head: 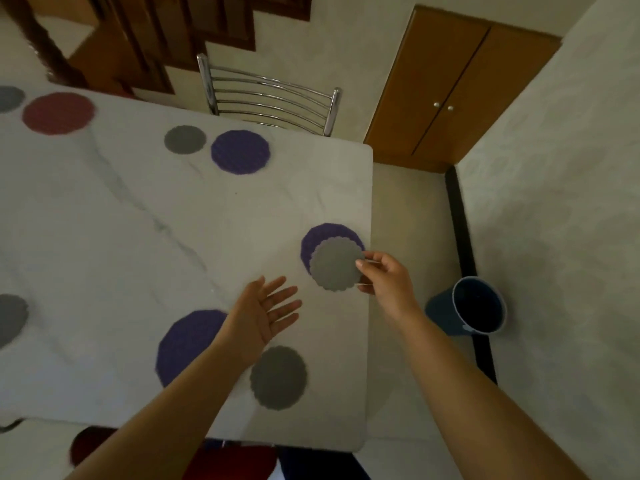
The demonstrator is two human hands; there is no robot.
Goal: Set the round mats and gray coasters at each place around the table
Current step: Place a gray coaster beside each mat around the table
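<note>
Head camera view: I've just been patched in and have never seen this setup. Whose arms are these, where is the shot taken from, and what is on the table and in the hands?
There is no machine here. The two bare arms belong to a person, and the single picture comes from a wide-angle camera worn on their head, looking down at a white table.

The right hand pinches a gray coaster by its edge, over a purple mat near the table's right edge. The left hand is open, palm up, and holds nothing.

Already laid are a near purple mat with a near coaster beside it, a far purple mat with a far coaster by the metal chair, and a red mat at far left. A blue bucket stands on the floor.
</note>
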